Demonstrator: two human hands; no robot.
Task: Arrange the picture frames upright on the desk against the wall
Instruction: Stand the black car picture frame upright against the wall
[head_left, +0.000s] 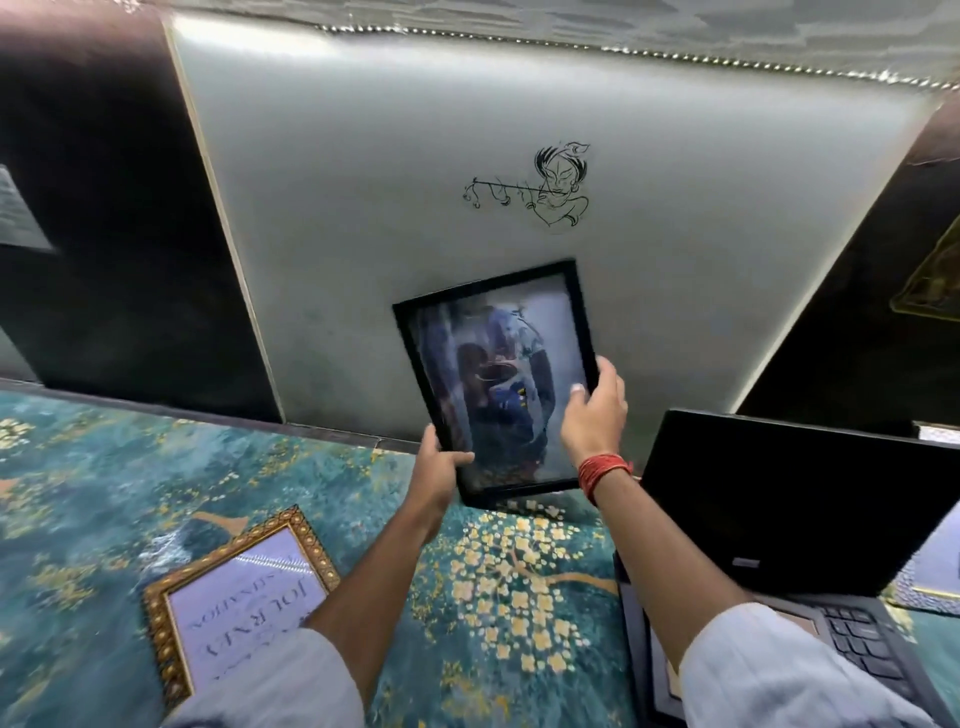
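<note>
Laptop (795, 499) just right of held black frame (496, 384); gold frame (228, 587) prob. flat.

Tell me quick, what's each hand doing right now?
Left hand: closed on the black picture frame's lower left edge.
Right hand: gripping the same frame's right edge.

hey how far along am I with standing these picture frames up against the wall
Done: no frame is seen standing on its own yet. In hand: the black frame is held upright near the wall, left hand at its lower left edge, right hand on its right side. Left: the gold frame lies flat on the desk. Another flat frame may sit right of the laptop, mostly hidden.
</note>
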